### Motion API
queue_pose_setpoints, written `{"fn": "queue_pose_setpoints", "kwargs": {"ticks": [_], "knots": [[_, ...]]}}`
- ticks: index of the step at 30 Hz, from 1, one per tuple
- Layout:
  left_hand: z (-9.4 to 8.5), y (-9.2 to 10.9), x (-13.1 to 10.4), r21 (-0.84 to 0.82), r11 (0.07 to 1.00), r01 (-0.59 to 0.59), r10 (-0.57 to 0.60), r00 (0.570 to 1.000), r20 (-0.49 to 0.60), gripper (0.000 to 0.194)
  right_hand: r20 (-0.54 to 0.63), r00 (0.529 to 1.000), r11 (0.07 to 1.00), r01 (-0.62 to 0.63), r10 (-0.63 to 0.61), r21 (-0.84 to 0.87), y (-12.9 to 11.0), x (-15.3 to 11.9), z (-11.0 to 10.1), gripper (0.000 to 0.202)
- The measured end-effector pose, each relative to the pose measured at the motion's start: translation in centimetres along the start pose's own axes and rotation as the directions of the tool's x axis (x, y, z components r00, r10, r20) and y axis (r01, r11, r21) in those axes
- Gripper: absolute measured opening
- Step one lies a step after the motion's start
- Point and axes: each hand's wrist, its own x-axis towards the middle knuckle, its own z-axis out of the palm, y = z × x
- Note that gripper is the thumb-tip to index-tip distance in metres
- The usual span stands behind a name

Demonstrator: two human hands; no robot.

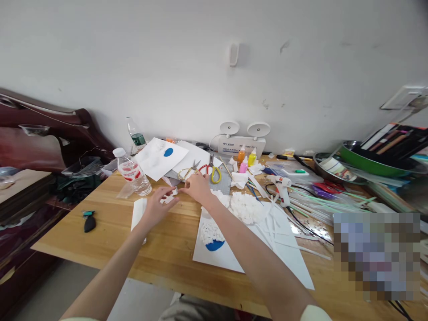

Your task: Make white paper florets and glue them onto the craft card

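Near the middle of the wooden table, my left hand [159, 206] has its thumb and fingers around a small white paper piece [170, 194]. Just right of it is my right hand [197, 189], fingers bent together beside the paper; what they hold is too small to tell. Yellow-handled scissors [189, 172] and red-and-yellow pliers [214, 172] lie beyond the hands. A white strip [138, 214] rests left of my left hand. Under my right forearm is a white sheet [219, 261] with a blue shape [214, 245] and white crumpled bits [245, 207].
A water bottle [133, 175] stands at the left, a black object [89, 223] nearer the front. Small paint bottles [244, 166], a glue gun [281, 189], loose straws [317, 207] and a green pan [371, 164] are at the right. A wall closes off the back.
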Motion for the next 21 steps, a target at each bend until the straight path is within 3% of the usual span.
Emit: {"fn": "queue_pose_setpoints", "kwargs": {"ticks": [4,8,13,17,21], "knots": [[1.2,0.7,1.5,0.103,0.993,-0.062,0.06,0.998,0.029,0.027,0.004,1.0,1.0,-0.013,0.013,-0.012,0.1,-0.4,-0.5,0.033],[1.0,-0.3,2.5,0.122,0.985,-0.118,0.105,0.988,0.109,0.025,-0.002,1.0,0.999,-0.031,0.031,-0.035,0.9,-0.9,-1.5,0.022],[0.9,-1.8,3.3,0.172,0.982,-0.074,0.063,0.995,0.074,0.027,-0.038,0.997,0.997,-0.071,0.069,-0.034,2.9,-2.7,-4.2,0.01],[1.8,-2.2,3.8,0.23,0.972,-0.055,0.047,0.998,0.039,0.033,-0.139,0.983,0.993,-0.117,0.116,0.007,5.1,-6.5,-8.3,0.011],[2.5,-2.5,4.5,0.28,0.957,-0.071,0.063,0.997,0.04,0.039,-0.308,0.939,0.988,-0.142,0.152,0.057,7.4,-12.8,-13.0,0.018]]}}
